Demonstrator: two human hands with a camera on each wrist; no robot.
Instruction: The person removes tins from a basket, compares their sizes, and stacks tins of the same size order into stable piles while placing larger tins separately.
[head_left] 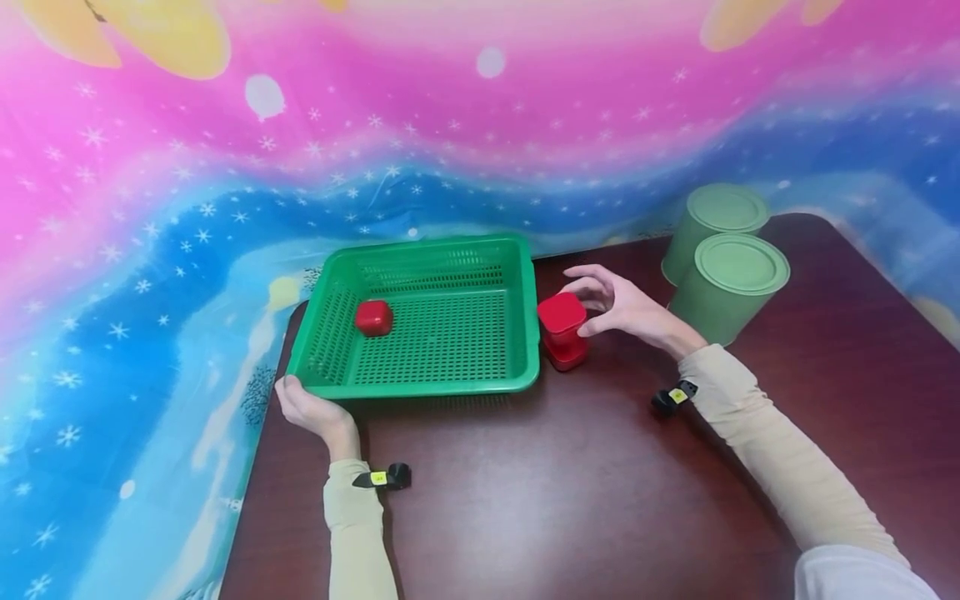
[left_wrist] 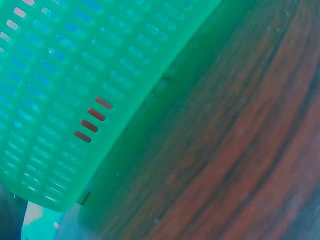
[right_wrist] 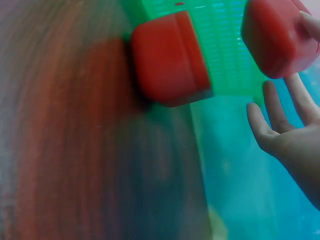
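The left hand [head_left: 303, 406] grips the basket [head_left: 420, 379] rim at lower left, one red tin [head_left: 373, 317] lies inside, and the right hand [head_left: 622, 308] pinches the upper of two stacked tins [head_left: 562, 315] at frame centre, still outside.

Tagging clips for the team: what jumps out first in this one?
The green basket at the table's far left, with one red tin inside, stands out against the dark wood. Just right of it, the right hand holds the top tin of a two-tin red stack, while the left hand grips the basket's near left corner. Two green cans stand at the far right, before a loud pink and blue backdrop.
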